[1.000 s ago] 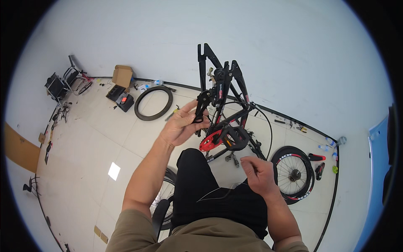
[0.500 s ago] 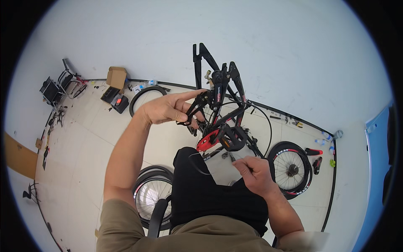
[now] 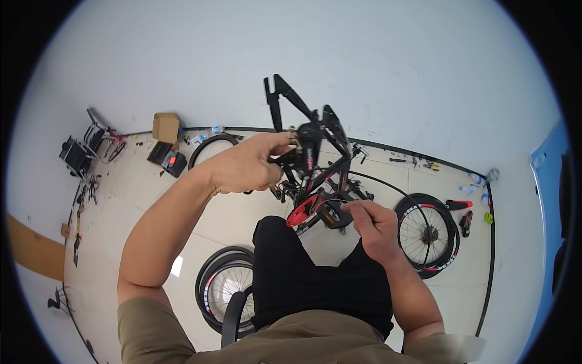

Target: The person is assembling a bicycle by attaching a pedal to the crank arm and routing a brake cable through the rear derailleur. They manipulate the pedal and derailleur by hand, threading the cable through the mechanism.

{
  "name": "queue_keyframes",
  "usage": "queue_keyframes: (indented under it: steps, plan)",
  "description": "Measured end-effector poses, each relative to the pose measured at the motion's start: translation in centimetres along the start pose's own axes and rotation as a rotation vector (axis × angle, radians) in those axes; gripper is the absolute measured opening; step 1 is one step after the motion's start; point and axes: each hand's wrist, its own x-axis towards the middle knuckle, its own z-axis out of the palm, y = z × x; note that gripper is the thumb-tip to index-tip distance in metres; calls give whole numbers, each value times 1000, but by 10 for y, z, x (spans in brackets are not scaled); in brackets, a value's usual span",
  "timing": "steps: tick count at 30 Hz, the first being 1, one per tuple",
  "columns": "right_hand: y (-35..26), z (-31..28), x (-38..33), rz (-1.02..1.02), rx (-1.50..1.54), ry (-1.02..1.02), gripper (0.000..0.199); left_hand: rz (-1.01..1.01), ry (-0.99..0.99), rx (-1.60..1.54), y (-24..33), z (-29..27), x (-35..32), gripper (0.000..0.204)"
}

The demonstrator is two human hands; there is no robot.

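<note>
In front of my knees is a black bicycle frame (image 3: 337, 138), tilted, with a red chainring (image 3: 301, 212) and a black pedal (image 3: 332, 213) low on it. My left hand (image 3: 250, 165) is closed around a black lever-shaped bicycle part (image 3: 290, 161) beside the frame's shock absorber (image 3: 310, 145); its fingers partly hide this part. Over my right thigh, my right hand (image 3: 374, 230) pinches a thin bare cable (image 3: 327, 202) between thumb and finger. That cable runs left across the pedal and chainring. A black cable housing (image 3: 391, 180) arcs from the frame towards the right.
A wheel with a cassette (image 3: 428, 233) lies at right, and more wheels (image 3: 209, 285) lie by my left leg. Along the wall are an opened cardboard box (image 3: 165, 128), a tyre (image 3: 200, 148), pliers (image 3: 431, 166), bottles (image 3: 476, 179) and a saddle (image 3: 465, 223).
My right hand has risen with the thin cable, towards the pedal. My left fingers have curled further round the lever-shaped part. The bicycle frame's upper end has shifted down and left.
</note>
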Motion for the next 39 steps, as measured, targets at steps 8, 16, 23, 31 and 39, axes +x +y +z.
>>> queue_keyframes:
  steps: [8,16,23,31,39]
  plan:
    - [-47,-14,21,-254,-196,-8,13,233,195,-289,-62,16,2,72]
    - [-99,-3,76,-604,-400,216,12,503,356,-514,-98,50,19,75]
    - [-122,7,107,-649,-358,314,10,544,372,-520,-101,51,24,76]
    - [-129,14,105,-290,119,167,12,538,389,-551,-105,48,25,76]
    - [-89,15,110,-161,-267,93,10,543,380,-576,-103,50,26,75]
